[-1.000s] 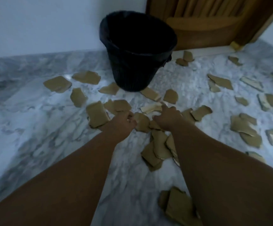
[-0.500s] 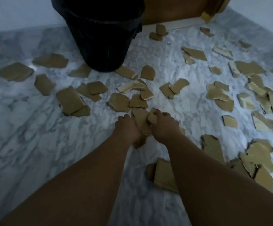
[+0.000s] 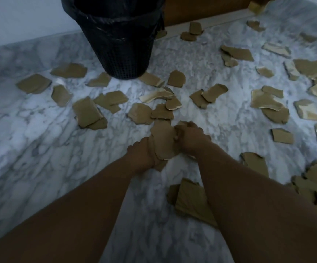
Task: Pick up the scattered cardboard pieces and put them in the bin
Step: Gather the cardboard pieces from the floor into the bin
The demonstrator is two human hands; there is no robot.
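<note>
- Gripping a stack of cardboard pieces (image 3: 163, 143): left hand (image 3: 140, 155) curled round its lower left edge, right hand (image 3: 191, 137) curled over its upper right edge.
- Stack: flat, tan, torn-edged sheets, layered, held between the two hands.
- Scattered pieces (image 3: 85, 112): irregular brown fragments, some overlapping, lying from 9 through 12 to 5 o'clock of the hands.
- Bin (image 3: 119, 50): black, mesh-walled, bag-lined, at 11 o'clock, well apart.
- Floor (image 3: 40, 139): white-grey veined marble.
</note>
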